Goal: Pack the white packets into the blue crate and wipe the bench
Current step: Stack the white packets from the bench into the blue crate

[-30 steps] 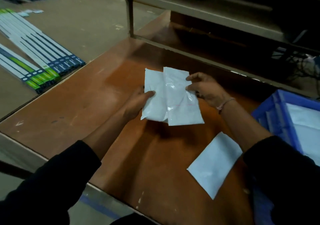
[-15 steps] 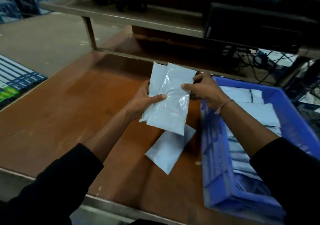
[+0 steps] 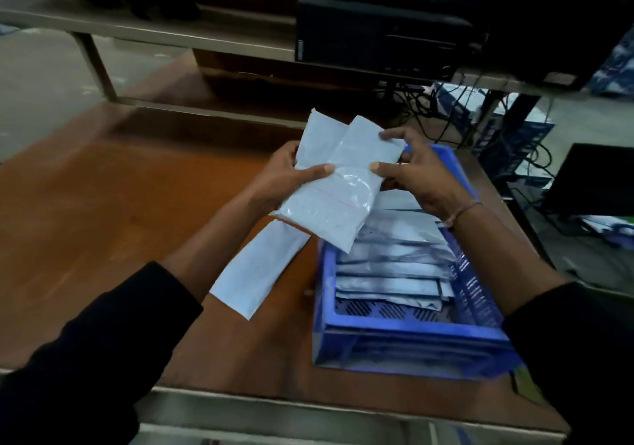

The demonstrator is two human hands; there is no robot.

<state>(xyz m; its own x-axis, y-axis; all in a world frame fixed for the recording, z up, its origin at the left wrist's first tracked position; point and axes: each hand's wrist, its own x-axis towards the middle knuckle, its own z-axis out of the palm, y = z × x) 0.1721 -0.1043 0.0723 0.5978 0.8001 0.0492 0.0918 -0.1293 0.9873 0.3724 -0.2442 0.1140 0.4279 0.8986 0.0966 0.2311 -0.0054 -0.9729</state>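
Resting bare on my left, the brown bench [image 3: 103,211] carries 1 flat white packet [image 3: 257,269]. My left hand [image 3: 284,177] pinches 2 stacked packets [image 3: 338,187], thumb on top; my right hand [image 3: 418,177] grips their other edge. They hang over the blue crate [image 3: 404,338], partly filled with packets.

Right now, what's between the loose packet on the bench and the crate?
Head view: only a narrow strip of bare bench separates the flat packet from the crate.
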